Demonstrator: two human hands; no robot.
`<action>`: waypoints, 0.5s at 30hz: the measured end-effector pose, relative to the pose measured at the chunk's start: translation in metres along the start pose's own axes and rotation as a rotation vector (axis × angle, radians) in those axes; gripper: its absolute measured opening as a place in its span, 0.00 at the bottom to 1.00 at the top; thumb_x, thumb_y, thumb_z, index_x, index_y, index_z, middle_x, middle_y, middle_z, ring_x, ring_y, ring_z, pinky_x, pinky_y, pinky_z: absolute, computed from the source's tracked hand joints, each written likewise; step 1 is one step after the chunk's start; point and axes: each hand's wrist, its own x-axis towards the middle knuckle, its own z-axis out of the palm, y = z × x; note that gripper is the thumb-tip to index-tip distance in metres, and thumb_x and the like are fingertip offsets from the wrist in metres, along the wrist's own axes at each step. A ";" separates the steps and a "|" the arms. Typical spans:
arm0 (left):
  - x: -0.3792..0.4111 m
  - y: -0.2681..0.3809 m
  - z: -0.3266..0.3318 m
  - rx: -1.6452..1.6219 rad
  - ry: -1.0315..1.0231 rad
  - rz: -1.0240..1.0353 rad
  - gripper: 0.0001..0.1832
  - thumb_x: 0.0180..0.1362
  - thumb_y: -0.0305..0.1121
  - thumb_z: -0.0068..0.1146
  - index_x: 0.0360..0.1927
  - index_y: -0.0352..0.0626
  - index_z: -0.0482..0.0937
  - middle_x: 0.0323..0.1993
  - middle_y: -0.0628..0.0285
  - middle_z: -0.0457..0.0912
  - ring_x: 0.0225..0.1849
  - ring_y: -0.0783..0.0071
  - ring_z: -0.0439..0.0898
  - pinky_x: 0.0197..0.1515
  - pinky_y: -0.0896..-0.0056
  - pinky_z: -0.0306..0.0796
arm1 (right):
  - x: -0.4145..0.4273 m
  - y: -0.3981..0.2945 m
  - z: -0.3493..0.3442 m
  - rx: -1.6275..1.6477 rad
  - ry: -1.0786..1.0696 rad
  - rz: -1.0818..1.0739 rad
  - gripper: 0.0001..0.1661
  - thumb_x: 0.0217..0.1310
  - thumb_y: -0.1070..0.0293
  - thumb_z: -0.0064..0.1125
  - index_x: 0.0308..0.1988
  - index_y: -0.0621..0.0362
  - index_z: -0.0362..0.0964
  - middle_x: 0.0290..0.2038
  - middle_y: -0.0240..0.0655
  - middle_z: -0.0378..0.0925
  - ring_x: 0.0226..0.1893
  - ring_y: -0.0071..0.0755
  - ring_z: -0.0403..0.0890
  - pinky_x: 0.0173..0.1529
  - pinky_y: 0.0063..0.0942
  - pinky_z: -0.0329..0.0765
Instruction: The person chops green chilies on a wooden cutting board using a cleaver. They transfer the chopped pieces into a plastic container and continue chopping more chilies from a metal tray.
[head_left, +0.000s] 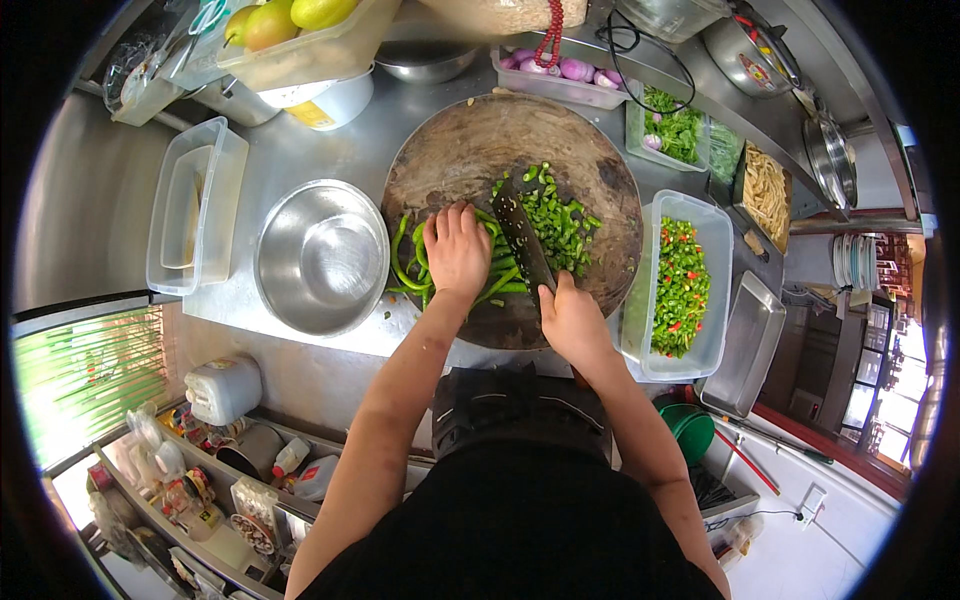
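Long green chili peppers (403, 259) lie on a round wooden chopping board (457, 150). My left hand (457, 251) presses down on them, its fingers bunched near the board's middle. A cleaver (523, 244) is in my right hand (574, 319), its dark blade slanting across the peppers and flecked with seeds. Chopped green chili (559, 229) is spread on the board just right of the blade. Whether the blade's edge touches the board cannot be told.
A steel bowl (322, 257) stands left of the board, with a plastic container (234, 202) beyond. To the right are a tub (718, 300) of chopped red and green chili and a steel tray (742, 345). Purple onions (576, 70) and leafy herbs (679, 131) sit in boxes behind.
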 end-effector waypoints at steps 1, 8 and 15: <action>-0.001 0.002 -0.001 0.003 -0.001 0.008 0.18 0.62 0.35 0.54 0.54 0.42 0.75 0.57 0.59 0.77 0.62 0.59 0.73 0.68 0.51 0.60 | 0.001 0.003 0.003 0.017 -0.023 0.011 0.19 0.73 0.59 0.50 0.41 0.67 0.66 0.25 0.59 0.80 0.29 0.68 0.83 0.35 0.58 0.79; 0.000 0.003 -0.003 -0.011 -0.010 0.010 0.17 0.62 0.35 0.54 0.53 0.43 0.75 0.56 0.60 0.77 0.61 0.59 0.73 0.68 0.52 0.60 | 0.027 0.014 0.041 0.024 0.100 0.016 0.21 0.73 0.57 0.51 0.42 0.69 0.67 0.25 0.58 0.79 0.30 0.68 0.83 0.35 0.55 0.80; 0.003 0.003 0.000 -0.017 0.021 -0.001 0.16 0.63 0.35 0.53 0.52 0.40 0.73 0.53 0.56 0.77 0.59 0.56 0.73 0.67 0.51 0.60 | 0.012 0.020 0.018 0.269 0.163 0.015 0.24 0.74 0.56 0.52 0.51 0.71 0.69 0.24 0.60 0.79 0.28 0.69 0.81 0.32 0.54 0.78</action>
